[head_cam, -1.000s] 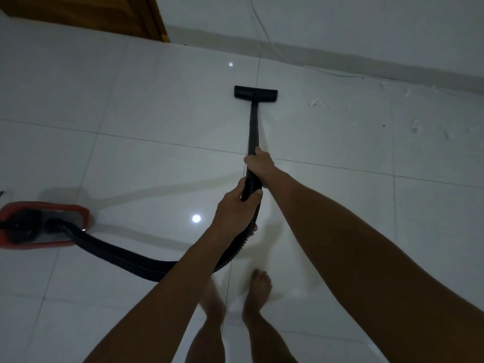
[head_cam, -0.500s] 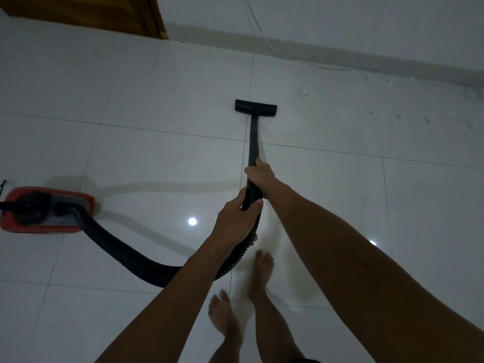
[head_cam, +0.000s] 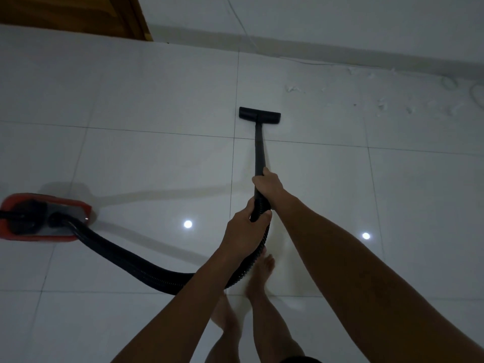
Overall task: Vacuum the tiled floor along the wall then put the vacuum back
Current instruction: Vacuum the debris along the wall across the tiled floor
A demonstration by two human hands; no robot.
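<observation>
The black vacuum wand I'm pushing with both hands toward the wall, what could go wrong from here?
1. The thin white cable lying along the wall base could be sucked into the black floor nozzle as it nears the white debris scraps.
2. The black ribbed hose curves just behind your bare foot, so stepping back may trip you.
3. Pushing further could tug the red canister vacuum.
</observation>
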